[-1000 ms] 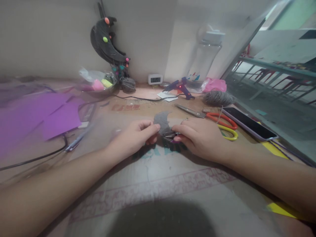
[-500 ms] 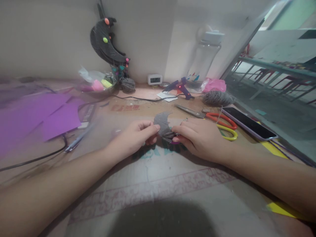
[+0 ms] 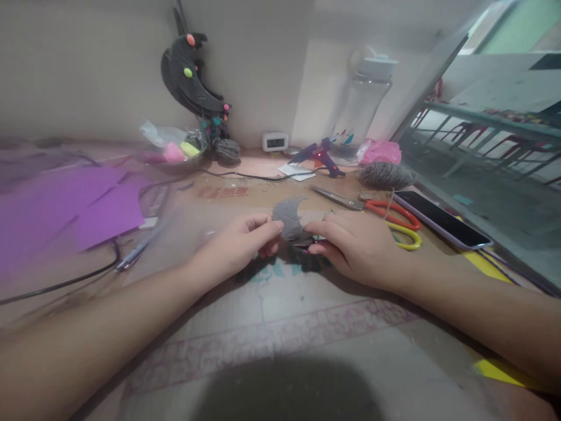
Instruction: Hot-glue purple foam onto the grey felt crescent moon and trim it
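Observation:
Between both hands, just above the tabletop, is a small grey crescent (image 3: 288,217), its surface looking wrapped in yarn. My left hand (image 3: 249,240) pinches its left edge between thumb and fingers. My right hand (image 3: 355,242) holds the lower right end in a pinch; a bit of purple shows there, and the fingertips partly hide that end. Scissors (image 3: 339,199) with one orange and one yellow handle lie just beyond my right hand. A grey ball of yarn (image 3: 388,174) rests behind them, a strand trailing from it toward the right hand.
A phone (image 3: 442,219) lies at the right. Toward the wall are a glue gun (image 3: 322,155) with a red light, a small digital clock (image 3: 275,141) and a clear bottle (image 3: 362,108). Purple sheets (image 3: 109,207) and a pen (image 3: 135,252) lie left. A dark decorated crescent (image 3: 184,76) hangs on the wall.
The right fingertips have shifted slightly at the crescent's lower end, and less purple shows below it. The left hand keeps its pinch in nearly the same place.

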`<state>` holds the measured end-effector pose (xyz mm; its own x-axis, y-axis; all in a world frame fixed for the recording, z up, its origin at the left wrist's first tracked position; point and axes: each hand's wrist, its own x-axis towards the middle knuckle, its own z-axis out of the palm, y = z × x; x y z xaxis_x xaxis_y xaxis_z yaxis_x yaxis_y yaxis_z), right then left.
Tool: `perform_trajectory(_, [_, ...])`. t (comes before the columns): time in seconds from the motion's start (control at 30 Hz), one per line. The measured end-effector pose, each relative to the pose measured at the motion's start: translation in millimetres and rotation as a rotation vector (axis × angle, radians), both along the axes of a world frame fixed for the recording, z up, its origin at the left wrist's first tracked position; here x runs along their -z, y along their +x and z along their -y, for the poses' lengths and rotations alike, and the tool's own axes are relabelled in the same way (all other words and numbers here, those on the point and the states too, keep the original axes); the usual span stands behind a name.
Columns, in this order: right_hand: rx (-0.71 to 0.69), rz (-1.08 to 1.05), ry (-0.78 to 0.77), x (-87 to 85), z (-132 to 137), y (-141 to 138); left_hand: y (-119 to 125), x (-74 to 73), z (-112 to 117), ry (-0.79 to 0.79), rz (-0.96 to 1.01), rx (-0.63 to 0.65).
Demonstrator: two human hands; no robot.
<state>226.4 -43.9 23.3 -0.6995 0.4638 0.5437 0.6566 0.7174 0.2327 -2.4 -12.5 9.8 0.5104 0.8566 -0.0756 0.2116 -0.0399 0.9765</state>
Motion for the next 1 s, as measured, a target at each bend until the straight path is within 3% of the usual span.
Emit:
perform_trajectory(0.67, [0.032, 0.119, 0.032, 3.1, 0.4, 1.2, 1.3, -0.5, 0.8, 0.03, -0.075, -0.009])
perform_trajectory(1.0, [0.109, -0.175, -0.172, -0.8, -1.7, 5.2, 2.0, -2.8, -0.7, 0.0, 0.009, -0.023])
